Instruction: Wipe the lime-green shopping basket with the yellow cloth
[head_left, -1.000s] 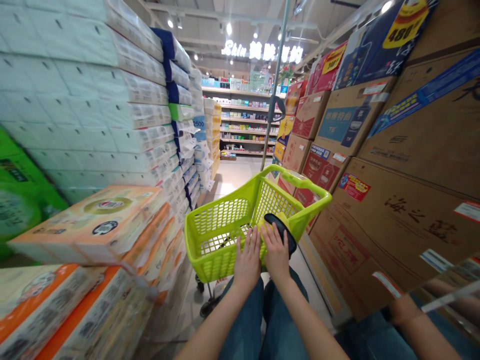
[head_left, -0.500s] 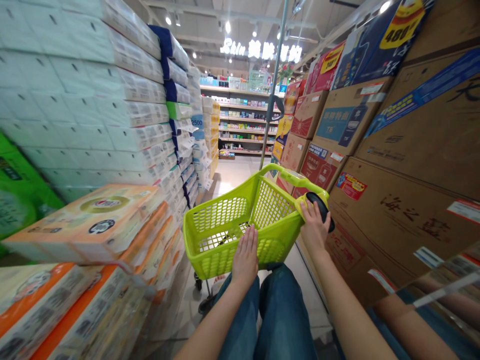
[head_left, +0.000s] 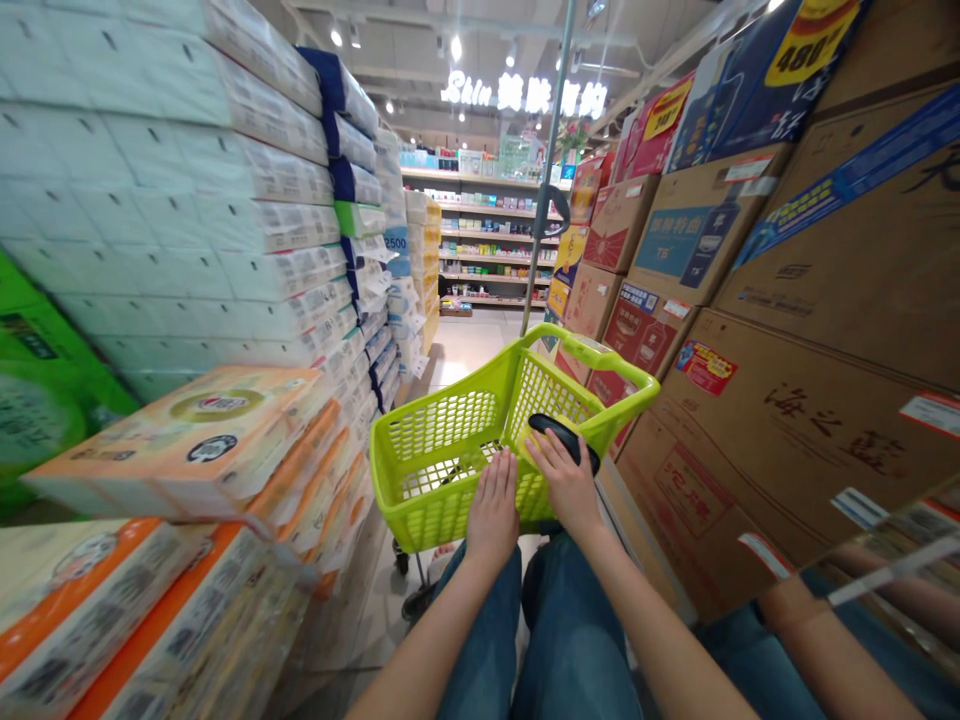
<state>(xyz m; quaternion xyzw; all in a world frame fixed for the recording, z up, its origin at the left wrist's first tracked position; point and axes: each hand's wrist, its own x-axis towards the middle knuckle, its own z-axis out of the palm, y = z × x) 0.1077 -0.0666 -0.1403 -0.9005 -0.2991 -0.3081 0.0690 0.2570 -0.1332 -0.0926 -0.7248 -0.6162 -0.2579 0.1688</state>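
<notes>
Head view: the black-and-yellow pad (head_left: 568,435) is held by the half-spread right hand (head_left: 568,485), long axis slanting away leftward, the flat, seemingly empty left hand (head_left: 493,505) farther off.

Open air above the green basket (head_left: 420,520), passage hemmed in — stacked packs (head_left: 172,230) left, cartons (head_left: 810,330) right, pole (head_left: 556,120) beyond.

The black-backed sponge (head_left: 571,438) (yellow beneath) lies against the lime-green cart (head_left: 429,521).
</notes>
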